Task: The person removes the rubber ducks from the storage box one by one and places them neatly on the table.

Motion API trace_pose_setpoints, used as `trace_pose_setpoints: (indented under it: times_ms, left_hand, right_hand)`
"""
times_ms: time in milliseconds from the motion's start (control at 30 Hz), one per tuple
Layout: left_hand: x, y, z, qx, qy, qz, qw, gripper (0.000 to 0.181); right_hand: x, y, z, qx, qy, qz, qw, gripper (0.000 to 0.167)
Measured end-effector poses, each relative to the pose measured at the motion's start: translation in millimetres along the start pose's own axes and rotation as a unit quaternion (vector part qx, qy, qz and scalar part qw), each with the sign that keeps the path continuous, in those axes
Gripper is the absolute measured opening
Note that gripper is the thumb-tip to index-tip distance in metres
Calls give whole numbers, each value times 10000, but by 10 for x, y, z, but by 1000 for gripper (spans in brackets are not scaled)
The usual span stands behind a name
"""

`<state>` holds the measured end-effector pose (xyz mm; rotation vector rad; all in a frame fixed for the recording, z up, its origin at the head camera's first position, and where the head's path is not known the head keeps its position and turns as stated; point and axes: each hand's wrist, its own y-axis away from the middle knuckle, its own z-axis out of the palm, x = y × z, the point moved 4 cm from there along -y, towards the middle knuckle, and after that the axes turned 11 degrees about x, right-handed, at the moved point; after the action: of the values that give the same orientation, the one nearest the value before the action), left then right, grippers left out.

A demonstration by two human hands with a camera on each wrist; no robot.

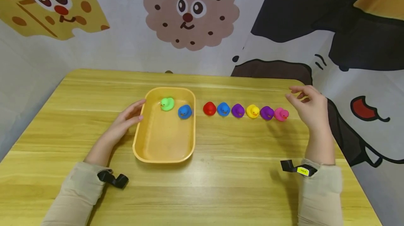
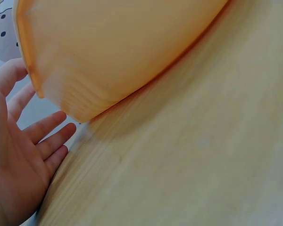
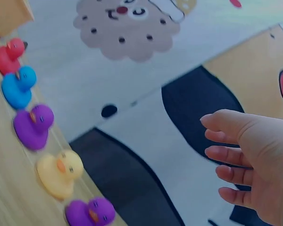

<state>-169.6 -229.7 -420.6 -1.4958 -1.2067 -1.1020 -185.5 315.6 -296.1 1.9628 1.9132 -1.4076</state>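
An orange-yellow plastic tray point(image 1: 164, 148) stands on the table, with a green rubber duck point(image 1: 167, 104) and a blue rubber duck point(image 1: 184, 112) inside near its far end. My left hand point(image 1: 127, 119) rests its fingers against the tray's left rim; in the left wrist view the fingers are spread and do not wrap round it. To the tray's right runs a row of rubber ducks: red point(image 1: 209, 108), blue point(image 1: 223, 109), purple point(image 1: 238, 111), yellow point(image 1: 253, 111), purple point(image 1: 267, 113) and pink point(image 1: 281, 114). Beyond the pink end, my right hand point(image 1: 309, 105) hovers with loosely bent fingers, holding nothing.
The wooden table point(image 1: 221, 191) bears the tray and the ducks. Behind it hangs a cloth point(image 1: 126, 54) printed with cartoon food figures. A black strap with a small device point(image 1: 113, 179) sits on each sleeve cuff.
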Motion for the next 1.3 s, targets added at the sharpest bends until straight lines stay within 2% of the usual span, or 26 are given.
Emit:
trace_pose_setpoints:
  times_ms: [167, 367, 500, 600, 733, 867, 1300]
  left_hand:
    - [19, -2, 8, 7, 49, 29, 10000, 56]
    - [21, -1, 10, 31, 111, 19, 9999, 56]
    - [12, -1, 6, 47, 93, 14, 9999, 55]
    - [8, 3, 6, 52, 89, 17, 9999, 55]
    - [6, 5, 6, 52, 99, 18, 9999, 55]
    - [1, 0, 9, 29, 107, 35, 9999, 55]
    - [-6, -3, 11, -9, 173, 24, 9998, 55]
  right_hand:
    - [-214, 36, 56, 127, -306, -35, 9994, 31]
    - [-431, 95, 143, 285, -847, -297, 9956, 25]
    - [-680, 175, 176, 315, -1052, -378, 9932, 21]
    - [-786, 225, 230, 289, -1126, -460, 9922, 21]
    - [-789, 273, 361, 157, -1238, -741, 9894, 21]
    - [-882, 356, 472, -62, -1268, -1060, 9862, 22]
    - [-1120, 632, 788, -821, -1485, -1116, 9792, 29]
